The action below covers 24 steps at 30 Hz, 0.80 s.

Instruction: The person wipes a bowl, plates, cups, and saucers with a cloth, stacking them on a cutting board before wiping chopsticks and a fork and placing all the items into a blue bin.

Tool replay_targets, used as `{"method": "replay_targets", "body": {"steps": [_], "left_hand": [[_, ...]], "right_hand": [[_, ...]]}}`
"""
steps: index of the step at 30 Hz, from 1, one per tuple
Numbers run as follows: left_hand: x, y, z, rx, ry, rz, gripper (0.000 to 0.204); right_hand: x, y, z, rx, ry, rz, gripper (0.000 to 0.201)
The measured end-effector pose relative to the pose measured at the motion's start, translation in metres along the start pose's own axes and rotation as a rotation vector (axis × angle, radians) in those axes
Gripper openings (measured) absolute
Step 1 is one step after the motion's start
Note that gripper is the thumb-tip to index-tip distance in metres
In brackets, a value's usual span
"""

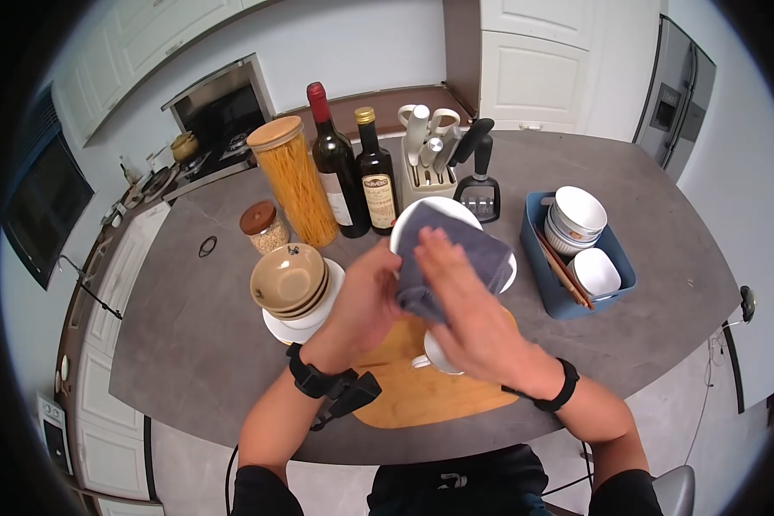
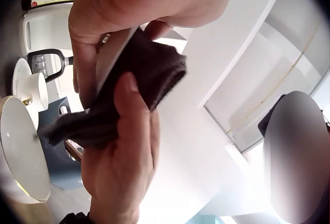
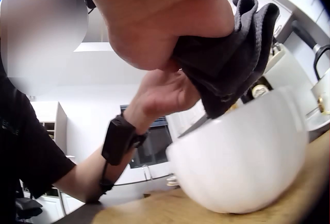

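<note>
1. Head view: the left hand [image 1: 365, 297] grips the edge of a round white glossy dish [image 1: 462, 211], fingers curled; the right hand [image 1: 469, 314] lays its fingers over a folded grey-purple cloth [image 1: 486, 247] on it. Dish and cloth are held above a pale wooden board [image 1: 404, 400].

2. Lettering: the dark glass bottle with gold cap [image 1: 376, 163] carries a cream label [image 1: 377, 198] with large printed letters, too blurred to read surely. Print on the pale label of the dark red-topped wine bottle [image 1: 334, 155] is too small. A pale logo [image 1: 452, 482] without legible letters marks black fabric below.

3. Left wrist view: the right thumb bears on the cloth, showing it grasped; nearby appear a white saucer [image 2: 18, 74], a small white cup [image 2: 37, 90] and a gold-rimmed white vessel [image 2: 26, 149].

4. Right wrist view: a rounded white vessel [image 3: 240, 157] shows its full side wall on the board.

5. Head view alone: the tall clear spaghetti jar [image 1: 297, 185] and stacked tan bowls [image 1: 288, 277].

6. Hidden: the cloth covers most of the dish; the right fingers are motion-blurred.
</note>
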State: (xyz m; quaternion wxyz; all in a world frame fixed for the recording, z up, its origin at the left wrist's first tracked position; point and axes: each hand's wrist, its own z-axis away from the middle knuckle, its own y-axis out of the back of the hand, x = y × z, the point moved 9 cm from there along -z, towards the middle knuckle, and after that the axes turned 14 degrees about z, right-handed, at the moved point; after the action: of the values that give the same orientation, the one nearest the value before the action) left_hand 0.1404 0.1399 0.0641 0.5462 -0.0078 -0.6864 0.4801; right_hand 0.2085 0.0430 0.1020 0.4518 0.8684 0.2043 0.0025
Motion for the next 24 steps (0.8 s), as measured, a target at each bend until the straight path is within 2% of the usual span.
{"method": "replay_targets", "body": {"steps": [1, 3, 4, 6, 10, 13, 16, 17, 19, 23, 24], "left_hand": [[0.006, -0.003, 0.003, -0.001, -0.002, -0.001, 0.051], [0.012, -0.013, 0.011, 0.014, 0.085, 0.200, 0.074], [0.013, -0.013, 0.012, 0.015, 0.084, 0.196, 0.074], [0.019, -0.018, 0.012, -0.037, 0.023, 0.184, 0.098], [0.013, -0.013, 0.008, -0.004, -0.039, 0.152, 0.101], [0.015, -0.024, 0.012, -0.086, -0.054, -0.014, 0.102], [0.019, -0.022, 0.012, -0.076, -0.132, 0.034, 0.100], [0.018, -0.020, 0.012, -0.076, -0.133, 0.034, 0.100], [0.018, -0.009, 0.010, -0.040, -0.159, 0.209, 0.101], [0.012, -0.014, 0.011, -0.052, -0.128, 0.231, 0.097], [0.008, -0.017, 0.012, -0.060, -0.133, 0.130, 0.093]], "right_hand": [[-0.009, 0.003, -0.003, 0.002, 0.002, 0.001, 0.078], [-0.036, -0.001, -0.007, -0.095, 0.151, -0.066, 0.080], [-0.037, 0.000, -0.010, -0.092, 0.151, -0.068, 0.080], [-0.037, 0.003, -0.017, -0.081, 0.186, 0.037, 0.083], [-0.016, 0.008, -0.026, -0.034, 0.112, 0.247, 0.089], [0.000, 0.008, -0.027, 0.043, 0.042, 0.295, 0.091], [-0.001, 0.007, -0.029, 0.025, 0.007, 0.357, 0.090], [-0.004, 0.002, -0.029, 0.008, 0.014, 0.322, 0.090], [-0.018, -0.005, -0.025, -0.048, 0.123, 0.237, 0.090], [-0.017, 0.000, -0.027, -0.061, 0.175, 0.209, 0.089], [-0.013, 0.004, -0.029, -0.028, 0.153, 0.201, 0.088]]}}
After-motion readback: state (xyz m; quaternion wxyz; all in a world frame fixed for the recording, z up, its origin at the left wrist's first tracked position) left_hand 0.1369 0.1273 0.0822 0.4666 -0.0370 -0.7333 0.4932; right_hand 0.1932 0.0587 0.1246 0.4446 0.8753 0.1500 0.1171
